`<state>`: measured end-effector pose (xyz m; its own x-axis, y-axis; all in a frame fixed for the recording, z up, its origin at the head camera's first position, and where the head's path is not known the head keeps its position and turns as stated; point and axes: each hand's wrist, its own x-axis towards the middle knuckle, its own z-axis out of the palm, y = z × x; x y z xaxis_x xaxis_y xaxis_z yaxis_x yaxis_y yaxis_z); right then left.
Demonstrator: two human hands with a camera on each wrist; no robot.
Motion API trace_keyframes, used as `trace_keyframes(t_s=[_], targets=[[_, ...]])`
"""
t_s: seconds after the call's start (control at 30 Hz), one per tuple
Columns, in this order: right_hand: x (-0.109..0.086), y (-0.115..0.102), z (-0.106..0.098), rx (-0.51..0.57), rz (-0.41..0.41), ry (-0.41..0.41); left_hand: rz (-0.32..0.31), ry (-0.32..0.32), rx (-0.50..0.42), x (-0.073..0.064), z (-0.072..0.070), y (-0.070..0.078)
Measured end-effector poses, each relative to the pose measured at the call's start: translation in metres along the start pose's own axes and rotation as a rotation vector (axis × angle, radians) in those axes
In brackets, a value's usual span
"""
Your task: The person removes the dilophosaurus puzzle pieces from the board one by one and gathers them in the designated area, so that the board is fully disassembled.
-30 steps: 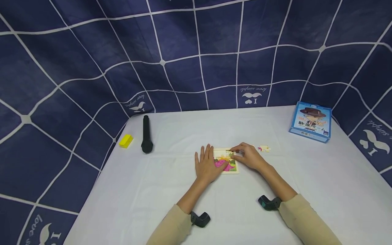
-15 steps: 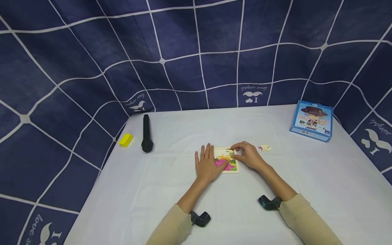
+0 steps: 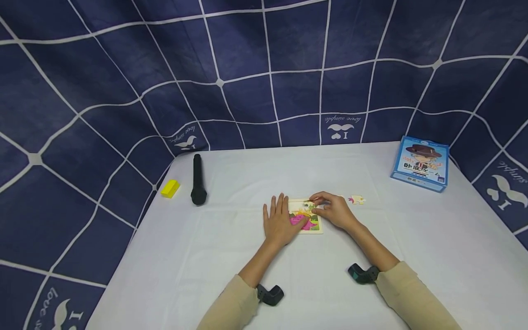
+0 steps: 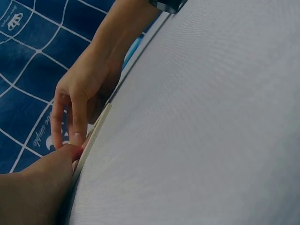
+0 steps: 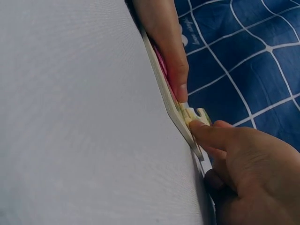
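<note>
A small jigsaw puzzle board (image 3: 311, 232) with a pale frame and a pink and green picture lies on the white table. Spread across its left side, my left hand (image 3: 280, 224) presses it with straight fingers, the thumb reaching over the pink part. At the upper right corner, my right hand (image 3: 336, 211) pinches a jigsaw piece (image 5: 203, 114) between thumb and fingers. The right wrist view shows that piece tilted up from the board, near the left thumb. Another jigsaw piece (image 3: 357, 200), cream and pink, lies right of the right hand.
A black microphone (image 3: 198, 181) and a yellow block (image 3: 170, 188) lie at the left. A blue box (image 3: 420, 164) with a cartoon figure stands at the back right. Dark blue grid cloth (image 3: 247, 101) hangs behind the table (image 3: 231, 266).
My right fingers have shifted slightly at the board's corner, and the jigsaw piece they pinch has changed its tilt. My left hand stays in place.
</note>
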<state>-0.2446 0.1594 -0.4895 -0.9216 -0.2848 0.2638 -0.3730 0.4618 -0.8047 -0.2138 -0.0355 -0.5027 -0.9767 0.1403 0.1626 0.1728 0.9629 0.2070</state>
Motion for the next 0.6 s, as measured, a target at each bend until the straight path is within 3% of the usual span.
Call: trace_keyframes(t_s=[0.27, 0.47, 0.6], targets=[[0.0, -0.005, -0.001, 0.086, 0.029, 0.008, -0.001, 0.0, 0.011, 0.0, -0.002, 0.0], [-0.006, -0.035, -0.011, 0.148, 0.05, 0.026, 0.002, 0.003, -0.001, 0.0, -0.002, 0.0], [-0.01, -0.045, -0.018, 0.123, 0.036, 0.044, 0.005, 0.002, 0.002, -0.001, -0.001, 0.0]])
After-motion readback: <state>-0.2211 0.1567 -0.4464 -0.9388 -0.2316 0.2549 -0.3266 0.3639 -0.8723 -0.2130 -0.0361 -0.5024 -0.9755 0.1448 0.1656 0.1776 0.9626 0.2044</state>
